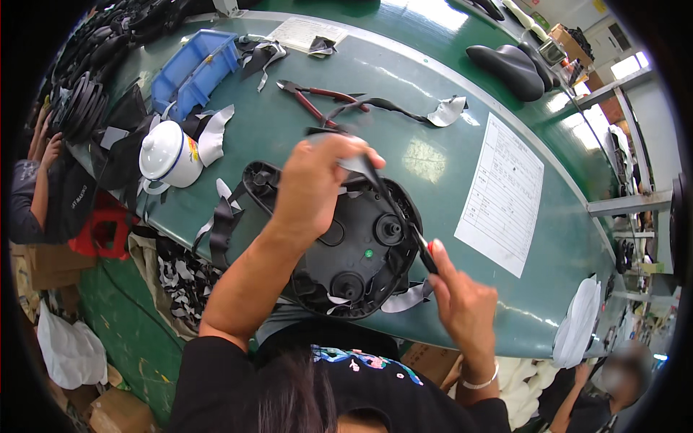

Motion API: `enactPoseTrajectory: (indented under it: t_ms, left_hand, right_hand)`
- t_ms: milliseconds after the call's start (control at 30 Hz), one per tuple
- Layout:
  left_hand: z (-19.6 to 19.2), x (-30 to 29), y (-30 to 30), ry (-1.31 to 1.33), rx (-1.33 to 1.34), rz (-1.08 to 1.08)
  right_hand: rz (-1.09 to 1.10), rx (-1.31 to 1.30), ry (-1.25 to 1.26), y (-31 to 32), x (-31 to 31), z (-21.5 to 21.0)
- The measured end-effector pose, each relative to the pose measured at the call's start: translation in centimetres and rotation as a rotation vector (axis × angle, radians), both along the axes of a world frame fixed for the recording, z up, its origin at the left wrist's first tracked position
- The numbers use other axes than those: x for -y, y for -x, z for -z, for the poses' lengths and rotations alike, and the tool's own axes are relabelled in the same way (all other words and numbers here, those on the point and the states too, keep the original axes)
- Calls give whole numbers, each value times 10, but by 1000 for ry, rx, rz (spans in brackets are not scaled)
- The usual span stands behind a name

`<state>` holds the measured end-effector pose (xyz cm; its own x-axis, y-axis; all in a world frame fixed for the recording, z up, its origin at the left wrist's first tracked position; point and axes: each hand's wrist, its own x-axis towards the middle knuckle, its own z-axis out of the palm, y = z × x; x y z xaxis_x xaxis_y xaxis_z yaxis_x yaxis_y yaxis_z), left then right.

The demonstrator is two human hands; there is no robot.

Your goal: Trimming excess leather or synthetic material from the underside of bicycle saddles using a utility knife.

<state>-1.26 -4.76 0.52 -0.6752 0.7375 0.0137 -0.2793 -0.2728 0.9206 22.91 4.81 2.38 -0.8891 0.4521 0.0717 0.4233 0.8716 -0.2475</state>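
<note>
At far left, beside the green table (447,155): another person's hands (45,144) raised near a stack of black saddles (83,105), a red stool (105,231) just below. On the table's left part: a blue plastic bin (193,66), black and silver offcuts (216,130) scattered around it, and a white lidded mug (167,153) standing upright near the edge. Farther back, toward the middle: red-handled cutting pliers (317,97) lying flat, a long black strip (382,107) curling just beside them.

At centre, at the near edge of the table: an upturned black bicycle saddle (346,249), underside up, with a small green dot on the plastic base. Left hand (314,184) closed tight on a flap of grey cover material (354,162), pulling it up over the saddle's base. Loose silver edges sticking out at the saddle's lower rim.

Just right of the saddle: right hand (462,299) clamped on a red-handled tool (426,249), its dark shaft laid against the saddle's right rim; a pale bracelet on that wrist. Hands apart, one on each side of the saddle.

Farther right: a white printed sheet (502,191) flat on the table, a finished black saddle (509,68) at the back, a stack of white pieces (577,325) at the table's right end, another person's arm below it.
</note>
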Motion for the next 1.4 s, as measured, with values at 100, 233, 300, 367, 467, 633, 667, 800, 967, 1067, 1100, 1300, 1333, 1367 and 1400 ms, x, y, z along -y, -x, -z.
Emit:
enactPoseTrajectory:
  t_ms: [100,233,300,367,467,633,667,800,967,1067,1100,1300,1333,1367,1400]
  left_hand:
    - [-9,5,0,-116,47,-30]
    - [-14,-10,-5,89,-1151,-94]
    - [-14,-16,2,199,-1360,-35]
    - [2,-37,23,140,-1618,-131]
    - [12,-37,25,118,-1312,-285]
    - [13,-30,24,117,-676,-157]
    - [7,-22,21,221,-480,-11]
    - [-17,27,-13,308,-6,119]
    - [-9,56,-34,205,271,-131]
    - [5,56,-54,13,138,-331]
    - [7,58,-60,0,79,-325]
    - [1,85,-20,-261,-296,-125]
    - [-7,86,-5,-316,-300,-118]
    - [-15,85,7,-378,-298,-102]
    - [-24,81,12,-463,-210,-198]
  right_hand:
    - [81,-7,-15,-3,17,-5]
    - [95,9,22,15,-9,-9]
    - [54,16,-71,26,-9,-14]
    - [26,-52,-83,36,-6,-7]
    - [140,75,-94,21,21,-6]
    - [53,55,-110,20,8,-10]
    - [-33,61,-135,27,-13,-9]
    - [-361,114,-12,58,-71,-35]
    - [-606,204,-125,91,-62,-40]
    - [-669,153,-161,105,-71,-35]
    - [-665,156,-160,103,-70,-36]
    - [-577,349,-169,71,-73,-48]
    - [-567,309,-183,58,-74,-49]
    - [-551,321,-179,46,-71,-48]
    - [-466,328,-203,31,-66,-48]
